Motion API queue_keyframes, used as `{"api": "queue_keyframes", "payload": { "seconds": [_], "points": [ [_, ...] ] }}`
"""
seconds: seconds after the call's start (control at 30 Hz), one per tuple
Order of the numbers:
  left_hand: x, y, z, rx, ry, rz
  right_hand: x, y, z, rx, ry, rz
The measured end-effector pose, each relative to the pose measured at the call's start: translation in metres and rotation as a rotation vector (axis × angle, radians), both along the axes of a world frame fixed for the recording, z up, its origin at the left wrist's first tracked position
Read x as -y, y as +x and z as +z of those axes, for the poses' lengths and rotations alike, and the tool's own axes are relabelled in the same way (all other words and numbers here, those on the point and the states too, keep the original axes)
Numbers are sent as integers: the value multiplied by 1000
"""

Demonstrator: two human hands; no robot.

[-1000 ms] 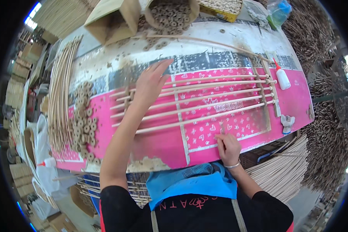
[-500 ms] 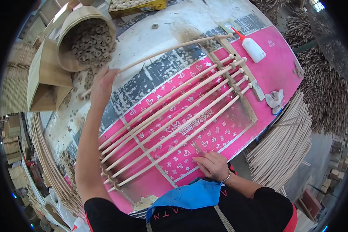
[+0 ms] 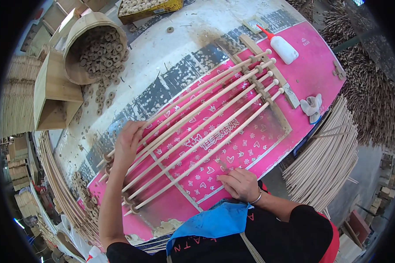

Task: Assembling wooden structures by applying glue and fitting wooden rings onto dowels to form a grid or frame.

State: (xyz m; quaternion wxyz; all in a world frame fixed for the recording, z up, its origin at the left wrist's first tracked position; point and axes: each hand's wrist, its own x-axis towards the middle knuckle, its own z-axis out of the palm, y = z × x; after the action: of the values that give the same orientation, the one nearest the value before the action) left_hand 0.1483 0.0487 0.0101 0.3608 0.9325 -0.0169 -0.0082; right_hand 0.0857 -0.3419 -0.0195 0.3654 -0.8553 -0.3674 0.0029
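My left hand [image 3: 129,136] is closed around a thin wooden rod [image 3: 197,90], at the far-left side of a row of similar rods [image 3: 206,117]. The held rod slants from a wooden ring near my hand up to a knobbed end at the upper right. The row lies on a pink printed sheet [image 3: 261,151], its round-knobbed ends at upper right and wooden rings on the rods near both ends. Beneath the knobbed ends are flat wooden strips [image 3: 289,94]. My right hand [image 3: 241,184] rests near the sheet's front edge, fingers curled together; whatever they hold is hidden.
A tipped wooden bucket [image 3: 88,22] spills wooden rings [image 3: 103,52] at upper left, beside a wooden box [image 3: 57,83]. A white glue bottle with red nozzle [image 3: 284,49] lies at upper right, above a crumpled cloth [image 3: 311,107]. Rod bundles [image 3: 324,158] stand right of the table.
My left hand has come down and toward the row with the rod. The rod, raised and apart before, now lies alongside the others. My right hand has hardly moved.
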Motion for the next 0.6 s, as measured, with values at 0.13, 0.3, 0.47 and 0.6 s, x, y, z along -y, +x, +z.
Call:
{"api": "queue_keyframes", "payload": {
  "seconds": [0.13, 0.3, 0.47, 0.6],
  "points": [
    [4, -4, -5, -1, -27, -14, -1, -1, -1, -12, 18, -17],
    [6, -11, -6, -49, -80, -19, -1, -1, 0, 13, 19, -10],
    [12, -8, 1, 23, -116, -74, -3, -3, 1, 10, 27, -22],
    [9, -18, 24, 59, -48, 12, -2, -6, -2, -43, 33, -39]
  ]
}}
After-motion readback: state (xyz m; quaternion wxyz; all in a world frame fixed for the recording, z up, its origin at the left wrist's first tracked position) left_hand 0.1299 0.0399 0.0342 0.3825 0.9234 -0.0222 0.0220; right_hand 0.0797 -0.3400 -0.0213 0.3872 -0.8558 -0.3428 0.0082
